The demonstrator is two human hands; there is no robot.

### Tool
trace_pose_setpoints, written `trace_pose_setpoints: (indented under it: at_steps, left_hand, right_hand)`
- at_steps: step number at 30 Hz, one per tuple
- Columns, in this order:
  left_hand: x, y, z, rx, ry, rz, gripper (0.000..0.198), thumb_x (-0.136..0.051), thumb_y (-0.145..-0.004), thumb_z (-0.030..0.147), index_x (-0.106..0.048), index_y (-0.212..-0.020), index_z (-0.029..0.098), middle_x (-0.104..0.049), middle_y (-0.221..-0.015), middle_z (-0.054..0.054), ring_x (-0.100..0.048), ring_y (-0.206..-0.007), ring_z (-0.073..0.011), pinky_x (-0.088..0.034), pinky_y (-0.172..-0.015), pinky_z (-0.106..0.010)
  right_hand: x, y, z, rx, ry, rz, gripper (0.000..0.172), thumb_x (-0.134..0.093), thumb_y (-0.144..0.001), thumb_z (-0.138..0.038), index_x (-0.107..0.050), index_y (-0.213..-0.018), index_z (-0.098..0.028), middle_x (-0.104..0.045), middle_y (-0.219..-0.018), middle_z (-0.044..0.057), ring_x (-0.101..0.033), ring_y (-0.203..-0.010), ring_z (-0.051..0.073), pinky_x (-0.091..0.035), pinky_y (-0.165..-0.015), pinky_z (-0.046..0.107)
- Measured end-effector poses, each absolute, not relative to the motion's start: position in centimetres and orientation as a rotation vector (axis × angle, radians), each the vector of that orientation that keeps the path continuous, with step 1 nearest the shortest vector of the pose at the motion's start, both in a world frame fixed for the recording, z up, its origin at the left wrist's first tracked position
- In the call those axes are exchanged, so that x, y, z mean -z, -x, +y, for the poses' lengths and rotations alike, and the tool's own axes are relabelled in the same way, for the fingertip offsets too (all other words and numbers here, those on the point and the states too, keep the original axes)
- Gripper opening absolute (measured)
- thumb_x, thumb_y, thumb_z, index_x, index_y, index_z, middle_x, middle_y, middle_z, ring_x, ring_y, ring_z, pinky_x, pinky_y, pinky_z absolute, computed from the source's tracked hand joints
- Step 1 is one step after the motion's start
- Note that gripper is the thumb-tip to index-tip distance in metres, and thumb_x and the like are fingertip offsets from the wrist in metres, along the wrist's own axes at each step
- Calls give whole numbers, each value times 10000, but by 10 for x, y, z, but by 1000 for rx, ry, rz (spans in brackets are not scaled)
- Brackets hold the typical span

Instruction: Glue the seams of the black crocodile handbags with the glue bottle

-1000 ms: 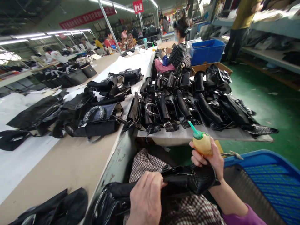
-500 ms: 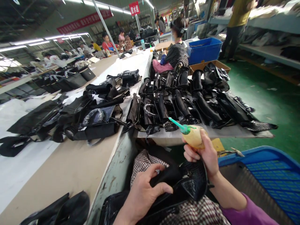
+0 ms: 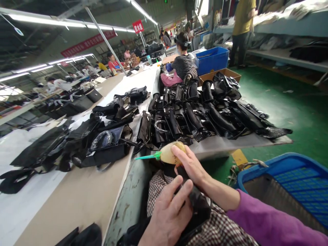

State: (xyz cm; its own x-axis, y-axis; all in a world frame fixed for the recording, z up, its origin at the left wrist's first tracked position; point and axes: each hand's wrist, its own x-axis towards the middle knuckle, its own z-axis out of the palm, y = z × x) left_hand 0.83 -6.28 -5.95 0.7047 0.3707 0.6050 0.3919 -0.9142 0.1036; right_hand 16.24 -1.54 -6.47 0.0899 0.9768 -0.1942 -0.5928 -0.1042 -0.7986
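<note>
My right hand is closed around a yellowish squeeze bottle, which lies nearly level with its long green nozzle pointing left. Across my lap is a black bag, its far edge under the right hand. My left hand grips the near side of this bag, index and middle fingers bent over the black material. The thumb and the other fingertips are hidden. Between the nozzle tip and the bag there is a gap; the two do not touch.
Rows of black bags cover the table ahead. More bags lie on the long table at left. A blue basket stands at right. Farther off, a person sits beside a blue bin.
The bottle has moved left and down, and its nozzle has swung from up-left to nearly level. My left hand has shifted right, its fingers now over the bag material.
</note>
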Motion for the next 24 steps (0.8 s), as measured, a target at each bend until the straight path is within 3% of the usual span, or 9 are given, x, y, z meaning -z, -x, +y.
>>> trace_pose_setpoints:
  at_steps: [3,5,8,10,14,17,20,24]
  left_hand:
    - [64,-9,-62,1105,3095,-613,250,-485,-1032,136,-595,-1257,134,-744,-1178,-108,-619,-1287,-175,-552,-1049,-268]
    - [69,0,-62,1269,3236,-779,243,-510,-1020,150,-611,-1239,174,-728,-1232,-102,-675,-1211,-184,-569,-1026,-274]
    - [68,21,-60,1576,3251,-1441,222,-559,-963,130,-686,-1123,217,-721,-1264,-78,-710,-1148,-212,-610,-941,-275]
    - [58,35,-53,1708,3134,-1798,208,-618,-915,136,-728,-1075,211,-737,-1227,-78,-705,-1155,-241,-617,-911,-281]
    - [28,59,-31,1687,3126,-2097,160,-718,-874,221,-782,-1019,204,-739,-1161,-75,-678,-1188,-269,-544,-1035,-321]
    - [21,69,-13,1708,3201,-2278,172,-725,-882,264,-782,-1032,202,-709,-1196,-81,-646,-1228,-298,-499,-1074,-349]
    - [35,70,7,1791,3336,-2388,177,-734,-866,253,-773,-1020,173,-701,-1206,-108,-652,-1201,-327,-518,-1024,-377]
    - [71,53,39,1831,3549,-2460,190,-750,-820,217,-760,-993,141,-752,-1074,-121,-704,-1077,-311,-542,-941,-375]
  right_hand:
    - [66,-148,-14,-1454,879,-600,407,-814,-842,-542,-597,-924,-207,-696,-804,19,-653,-531,175,-504,-455,247]
    - [68,-147,-11,-1438,842,-602,394,-788,-870,-536,-614,-957,-193,-717,-836,51,-689,-612,202,-530,-523,266]
    - [69,-164,-10,-1369,760,-564,403,-702,-930,-556,-649,-1042,-173,-712,-867,64,-636,-613,168,-503,-534,250]
    - [67,-186,-14,-1317,718,-534,423,-707,-920,-566,-676,-1071,-172,-687,-849,43,-534,-551,124,-434,-465,211]
    - [64,-239,-39,-1286,731,-508,370,-846,-824,-478,-750,-995,-165,-683,-831,54,-502,-552,129,-434,-430,198]
    - [73,-273,-66,-1330,841,-441,329,-866,-792,-361,-761,-1073,-227,-720,-1039,84,-617,-747,200,-546,-524,223]
    - [91,-297,-94,-1372,1102,-305,632,-894,-661,-418,-719,-1246,-252,-673,-1293,145,-638,-1063,348,-628,-647,312]
    - [113,-315,-123,-1285,1295,-234,543,-879,-624,-427,-758,-1144,-329,-709,-1247,91,-670,-1035,364,-644,-674,336]
